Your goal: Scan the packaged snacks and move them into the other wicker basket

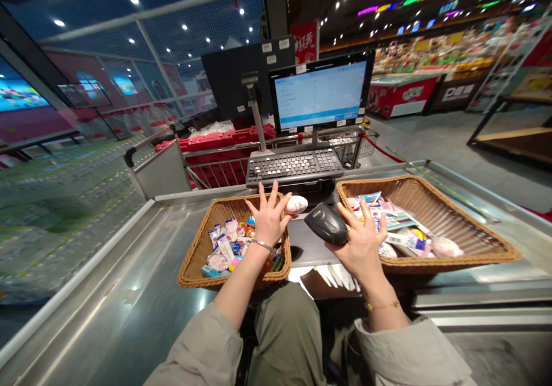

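Observation:
My left hand [268, 220] is raised above the left wicker basket [195, 259] with its fingers fanned out. A white oval packet [296, 204] sits at the tip of its rightmost finger and looks held there. My right hand [361, 242] grips a black barcode scanner [326, 223], whose head points left toward that packet. The left basket holds several small wrapped snacks [224, 248]. The right wicker basket [474, 242] holds several flat packets [401, 230]; my right hand hovers over its left edge.
A keyboard [294, 165] and a lit till screen [319, 94] stand just behind the baskets. A shopping trolley with red crates [215, 156] is behind the steel counter [129, 294]. Shop shelves and chest freezers [401, 95] lie far right.

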Available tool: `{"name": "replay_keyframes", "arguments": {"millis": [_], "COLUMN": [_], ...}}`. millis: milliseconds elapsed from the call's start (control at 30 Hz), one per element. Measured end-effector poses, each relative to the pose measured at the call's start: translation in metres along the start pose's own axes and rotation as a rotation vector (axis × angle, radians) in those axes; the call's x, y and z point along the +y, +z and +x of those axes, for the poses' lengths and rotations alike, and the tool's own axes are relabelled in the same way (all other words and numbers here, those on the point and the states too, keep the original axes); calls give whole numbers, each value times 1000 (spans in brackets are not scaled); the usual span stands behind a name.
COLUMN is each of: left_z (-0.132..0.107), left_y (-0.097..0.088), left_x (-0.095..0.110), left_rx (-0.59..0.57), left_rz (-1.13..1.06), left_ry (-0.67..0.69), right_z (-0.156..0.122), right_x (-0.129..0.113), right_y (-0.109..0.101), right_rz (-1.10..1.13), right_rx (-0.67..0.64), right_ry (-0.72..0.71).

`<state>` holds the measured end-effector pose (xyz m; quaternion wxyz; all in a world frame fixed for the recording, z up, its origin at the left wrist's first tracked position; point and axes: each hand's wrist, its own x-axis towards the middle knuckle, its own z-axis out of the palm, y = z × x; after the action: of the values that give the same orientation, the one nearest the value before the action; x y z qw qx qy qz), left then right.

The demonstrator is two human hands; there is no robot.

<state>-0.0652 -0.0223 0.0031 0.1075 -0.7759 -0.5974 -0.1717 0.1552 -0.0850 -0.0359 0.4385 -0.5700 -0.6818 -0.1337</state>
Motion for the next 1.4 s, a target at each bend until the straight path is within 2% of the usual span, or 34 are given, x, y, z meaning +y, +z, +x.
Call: {"name": "replay_keyframes", "arguments": {"millis": [833,1167,1400], "left_z": [4,7,8], "left_y": [6,12,10], "left_x": [3,3,6], "left_rx": [-10,76,96], "left_rz": [-18,-42,-42], "left_ry": [-28,-7,-1], "right_z": [-1,-2,-1], "right_x": [1,3,5], "right_y": [-1,0,-1], "right_rz": [26,56,22], "right_rx": [28,38,55], "right_ry": [-40,-55,-33]}}
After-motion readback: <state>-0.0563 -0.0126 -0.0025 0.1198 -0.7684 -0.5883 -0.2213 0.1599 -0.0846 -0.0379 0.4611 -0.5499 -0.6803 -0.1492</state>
